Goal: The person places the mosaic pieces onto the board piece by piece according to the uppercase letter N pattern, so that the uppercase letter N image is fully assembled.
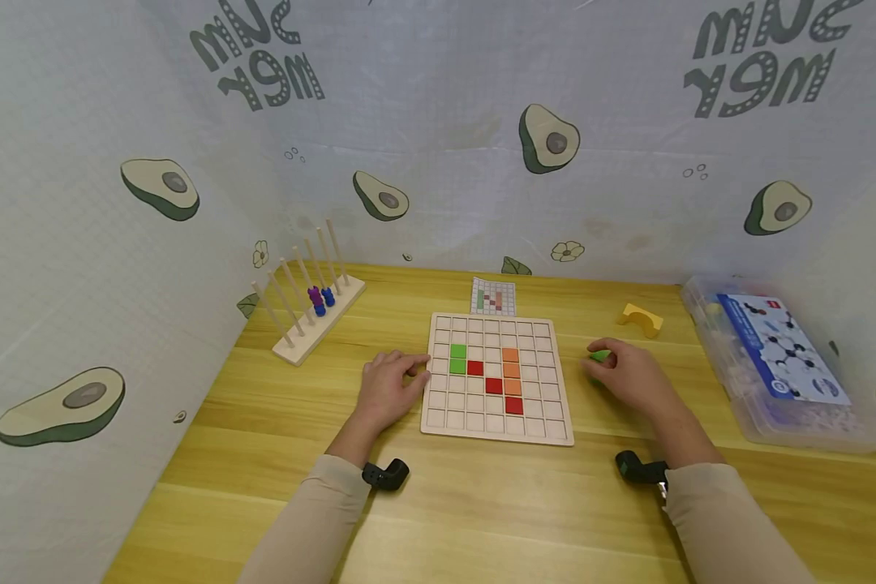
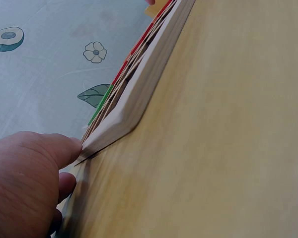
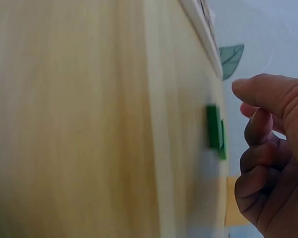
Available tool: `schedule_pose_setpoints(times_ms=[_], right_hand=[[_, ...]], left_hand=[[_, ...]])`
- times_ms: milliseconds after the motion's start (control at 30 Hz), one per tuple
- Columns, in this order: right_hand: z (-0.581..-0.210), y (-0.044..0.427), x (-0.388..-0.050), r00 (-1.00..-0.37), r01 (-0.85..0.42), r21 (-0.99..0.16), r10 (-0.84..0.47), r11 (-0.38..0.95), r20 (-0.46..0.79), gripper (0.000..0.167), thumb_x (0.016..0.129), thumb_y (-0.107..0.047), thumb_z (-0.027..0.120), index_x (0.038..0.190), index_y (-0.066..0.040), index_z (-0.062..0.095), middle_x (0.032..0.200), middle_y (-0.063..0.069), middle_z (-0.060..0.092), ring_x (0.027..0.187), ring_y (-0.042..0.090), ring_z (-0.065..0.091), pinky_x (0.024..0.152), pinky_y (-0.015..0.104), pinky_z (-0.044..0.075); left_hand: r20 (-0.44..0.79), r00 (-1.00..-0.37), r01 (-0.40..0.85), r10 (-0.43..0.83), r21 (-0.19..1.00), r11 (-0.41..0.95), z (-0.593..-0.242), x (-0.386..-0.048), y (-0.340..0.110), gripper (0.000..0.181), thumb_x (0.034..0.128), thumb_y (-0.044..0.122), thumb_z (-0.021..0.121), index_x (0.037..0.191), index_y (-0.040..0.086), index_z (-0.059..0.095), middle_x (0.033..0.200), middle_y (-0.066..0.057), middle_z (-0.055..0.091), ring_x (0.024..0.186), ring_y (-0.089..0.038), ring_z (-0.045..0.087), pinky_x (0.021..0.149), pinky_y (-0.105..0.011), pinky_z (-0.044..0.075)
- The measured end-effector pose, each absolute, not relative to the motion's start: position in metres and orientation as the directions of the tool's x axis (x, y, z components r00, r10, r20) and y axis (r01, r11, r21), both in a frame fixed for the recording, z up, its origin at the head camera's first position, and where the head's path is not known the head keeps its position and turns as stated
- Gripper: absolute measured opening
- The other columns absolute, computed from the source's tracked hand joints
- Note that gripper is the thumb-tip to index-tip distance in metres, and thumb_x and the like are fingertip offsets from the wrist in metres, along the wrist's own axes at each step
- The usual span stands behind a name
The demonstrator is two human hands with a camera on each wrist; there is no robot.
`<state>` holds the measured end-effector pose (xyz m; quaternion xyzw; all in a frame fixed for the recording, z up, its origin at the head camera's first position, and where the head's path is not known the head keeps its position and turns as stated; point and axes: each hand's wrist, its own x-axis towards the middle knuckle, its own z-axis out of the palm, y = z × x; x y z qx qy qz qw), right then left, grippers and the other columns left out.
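Note:
A square wooden grid board (image 1: 496,434) lies on the table with green, red and orange square tiles in some of its cells. My left hand (image 1: 388,391) touches the board's left edge with thumb and index finger; in the left wrist view, the thumb (image 2: 64,148) meets a board corner. To the right of the board, my right hand (image 1: 628,373) hovers around small green tiles (image 1: 599,355). Seen from the right wrist, these green tiles (image 3: 215,128) rest on the table, apart from the thumb, while the other fingers are bent with nothing visible between them.
A printed pattern card (image 1: 493,297) lies behind the board. At left stands a wooden peg rack (image 1: 321,324) with purple and blue pieces. A yellow arch block (image 1: 641,319) is behind the right hand, and a clear plastic box (image 1: 759,405) sits far right.

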<state>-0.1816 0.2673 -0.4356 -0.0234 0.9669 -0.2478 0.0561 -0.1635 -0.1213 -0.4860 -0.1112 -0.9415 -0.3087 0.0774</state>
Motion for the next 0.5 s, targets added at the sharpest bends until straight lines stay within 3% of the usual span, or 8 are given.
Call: schedule_pose_setpoints(times_ms=[500], right_hand=[[-0.437,0.303,-0.183,-0.99,0.007,-0.43,-0.053,0.903,-0.128,0.048,0.1,-0.035,0.064,0.132,0.0,0.058,0.087,0.012,0.061,0.072,0.021,0.053,0.064,0.031,0.04]], left_hand=[[0.215,-0.962,0.264,0.169,0.559,0.786,-0.485,-0.164,-0.122,0.032,0.0975,0.034,0.068,0.127,0.023,0.073,0.096,0.003,0.069,0.09,-0.018,0.055,0.081,-0.036,0.036]])
